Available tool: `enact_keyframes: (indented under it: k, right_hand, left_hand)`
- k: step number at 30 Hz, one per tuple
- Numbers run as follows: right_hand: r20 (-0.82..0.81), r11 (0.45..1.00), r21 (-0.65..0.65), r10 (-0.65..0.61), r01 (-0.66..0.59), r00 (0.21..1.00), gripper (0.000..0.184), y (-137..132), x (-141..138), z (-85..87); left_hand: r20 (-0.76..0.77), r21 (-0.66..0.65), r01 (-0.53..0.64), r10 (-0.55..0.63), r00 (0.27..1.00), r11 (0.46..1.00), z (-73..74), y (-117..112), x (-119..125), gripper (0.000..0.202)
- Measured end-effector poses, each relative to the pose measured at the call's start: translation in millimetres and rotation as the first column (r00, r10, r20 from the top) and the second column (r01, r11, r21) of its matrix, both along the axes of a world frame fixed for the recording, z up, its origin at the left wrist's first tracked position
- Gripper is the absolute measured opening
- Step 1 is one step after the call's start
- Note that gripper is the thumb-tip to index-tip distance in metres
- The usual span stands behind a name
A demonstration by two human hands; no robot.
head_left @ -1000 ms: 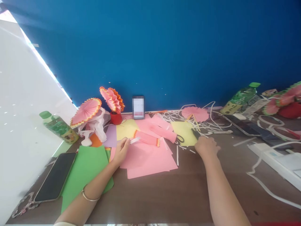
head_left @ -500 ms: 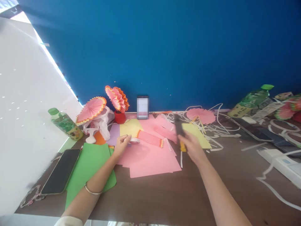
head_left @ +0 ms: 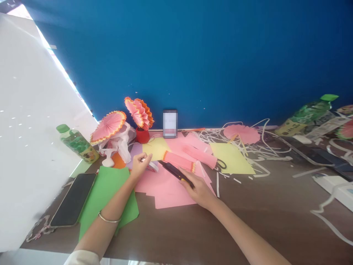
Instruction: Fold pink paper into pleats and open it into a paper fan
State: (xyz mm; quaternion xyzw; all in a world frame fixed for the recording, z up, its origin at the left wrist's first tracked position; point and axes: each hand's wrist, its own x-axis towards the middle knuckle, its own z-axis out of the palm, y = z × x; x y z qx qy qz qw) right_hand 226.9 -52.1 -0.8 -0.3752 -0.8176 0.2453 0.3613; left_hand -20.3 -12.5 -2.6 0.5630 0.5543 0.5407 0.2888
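My left hand (head_left: 140, 165) is closed, pinching a roll of white tape (head_left: 153, 167) over the pink paper sheets (head_left: 171, 191). My right hand (head_left: 197, 187) is wrapped round a black and yellow utility knife (head_left: 175, 172). Its tip points left toward the tape, with a small gap between them. Just behind the knife lies a pleated pink paper strip (head_left: 179, 161) with orange and yellow edging. Another folded pink strip (head_left: 201, 156) rests behind it, and black scissor handles (head_left: 221, 164) stick out from beside that one.
Green sheets (head_left: 110, 184) and a dark phone (head_left: 74, 198) lie at left. Paper fans (head_left: 109, 127), a bottle (head_left: 77, 143) and an upright phone (head_left: 170, 124) stand behind. Yellow paper (head_left: 234, 158), tangled white strips (head_left: 215, 136) and a power strip (head_left: 335, 189) are at right.
My right hand has swung the utility knife leftward from beside the pink sheets to near the tape. The scissor handles now show. My left hand has turned the tape roll slightly.
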Motion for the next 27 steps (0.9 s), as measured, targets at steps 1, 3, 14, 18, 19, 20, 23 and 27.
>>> enact_keyframes:
  k: [1, 3, 14, 18, 19, 20, 23, 27]
  right_hand:
    - [0.006, 1.0, 0.011, 0.015, -0.015, 1.0, 0.046, -0.7, -1.0, -1.2]
    - [0.026, 0.999, 0.02, 0.033, -0.034, 0.999, 0.047, -2.4, -2.7, -2.1]
    - [0.045, 0.999, 0.022, 0.044, -0.045, 0.998, 0.044, -4.4, -4.7, 0.0]
    - [0.053, 0.998, 0.028, 0.05, -0.052, 0.997, 0.044, -3.6, -4.5, -1.3]
    - [0.056, 0.998, 0.03, 0.055, -0.057, 0.997, 0.045, -3.6, -4.4, -1.4]
    - [0.058, 0.998, 0.033, 0.058, -0.06, 0.997, 0.045, -3.6, -4.5, -1.5]
    - [0.06, 0.998, 0.038, 0.056, -0.058, 0.997, 0.044, -3.9, -4.9, -1.7]
    - [0.065, 0.997, 0.044, 0.057, -0.06, 0.996, 0.044, -3.3, -5.1, -2.6]
  left_hand:
    - [-0.007, 0.011, -0.004, 0.005, 1.0, 1.0, -0.1, 0.4, 0.2, 0.044]
    - [-0.018, 0.025, -0.01, 0.01, 1.0, 1.0, -0.6, 0.8, 0.4, 0.044]
    - [0.006, 0.018, -0.003, 0.003, 1.0, 1.0, -1.6, 0.3, 0.7, 0.041]
    - [0.009, 0.019, -0.003, 0.003, 1.0, 1.0, 0.1, -0.7, 1.6, 0.041]
    - [0.008, 0.02, -0.003, 0.003, 1.0, 1.0, 0.7, -1.0, 1.9, 0.041]
    - [0.006, 0.02, -0.003, 0.003, 1.0, 1.0, 1.3, -1.2, 2.1, 0.041]
    - [0.006, 0.02, -0.005, 0.004, 1.0, 1.0, 2.5, -1.6, 2.7, 0.041]
    - [0.005, 0.023, -0.005, 0.005, 1.0, 1.0, 1.8, -1.2, 2.7, 0.041]
